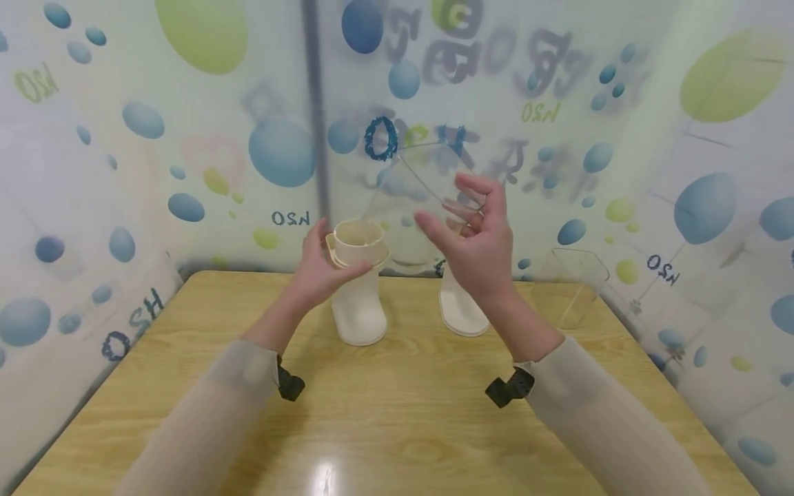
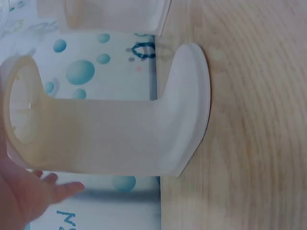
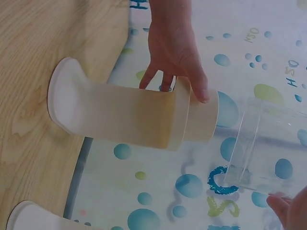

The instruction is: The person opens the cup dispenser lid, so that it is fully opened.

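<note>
A cream plastic stand (image 1: 360, 310) with a wide foot stands on the table, apparently a dispenser base. On its top sits a short round cream collar (image 1: 360, 238), open upward. My left hand (image 1: 316, 269) grips this collar from the left; in the right wrist view the thumb lies along the collar (image 3: 200, 115). My right hand (image 1: 477, 238) holds a clear container (image 1: 428, 179) by its right side, tilted above and to the right of the collar. In the right wrist view a gap shows between the container (image 3: 268, 148) and the collar.
A second cream stand (image 1: 464, 313) is behind my right forearm, partly hidden. Another clear container (image 1: 567, 286) stands at the table's back right. The wooden table (image 1: 397, 413) ends at a wall (image 1: 236, 158) printed with bubbles.
</note>
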`<state>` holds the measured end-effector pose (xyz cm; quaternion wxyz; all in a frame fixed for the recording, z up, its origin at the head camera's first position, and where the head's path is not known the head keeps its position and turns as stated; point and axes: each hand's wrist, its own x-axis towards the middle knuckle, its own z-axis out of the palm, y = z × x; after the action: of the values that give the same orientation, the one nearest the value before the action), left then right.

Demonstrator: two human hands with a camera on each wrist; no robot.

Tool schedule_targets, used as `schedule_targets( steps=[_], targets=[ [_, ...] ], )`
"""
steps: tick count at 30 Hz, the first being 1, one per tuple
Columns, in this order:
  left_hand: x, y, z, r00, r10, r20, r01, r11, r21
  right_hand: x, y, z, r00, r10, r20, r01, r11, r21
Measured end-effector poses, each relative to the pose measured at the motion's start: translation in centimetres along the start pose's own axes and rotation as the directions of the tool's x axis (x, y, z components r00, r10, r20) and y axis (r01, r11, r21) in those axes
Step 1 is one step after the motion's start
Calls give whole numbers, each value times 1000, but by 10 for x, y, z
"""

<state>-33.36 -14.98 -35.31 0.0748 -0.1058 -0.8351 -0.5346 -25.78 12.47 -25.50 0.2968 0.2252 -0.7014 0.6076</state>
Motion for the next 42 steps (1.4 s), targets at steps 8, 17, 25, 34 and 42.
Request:
schedule_targets(
  steps=[8, 17, 25, 34, 42],
  targets=[
    [-6, -3, 5, 999, -34, -19, 34, 999, 4, -12, 1, -17, 999, 41, -8, -41, 999, 11],
    [1, -5, 0, 993, 43, 107, -29, 991, -130, -35, 5, -46, 989, 143, 43, -136, 981, -136],
    [5, -8, -9, 985, 16, 174, 5, 993, -121, -65, 14, -75, 975, 208, 78, -178, 942, -284],
    [12, -7, -16, 982, -7, 188, 18, 998, -54, -98, 31, -111, 952, 299, 66, -246, 875, -416],
    [15, -10, -22, 980, -22, 196, 28, 999, -25, -118, 54, -142, 937, 349, 30, -292, 825, -484]
  ],
)
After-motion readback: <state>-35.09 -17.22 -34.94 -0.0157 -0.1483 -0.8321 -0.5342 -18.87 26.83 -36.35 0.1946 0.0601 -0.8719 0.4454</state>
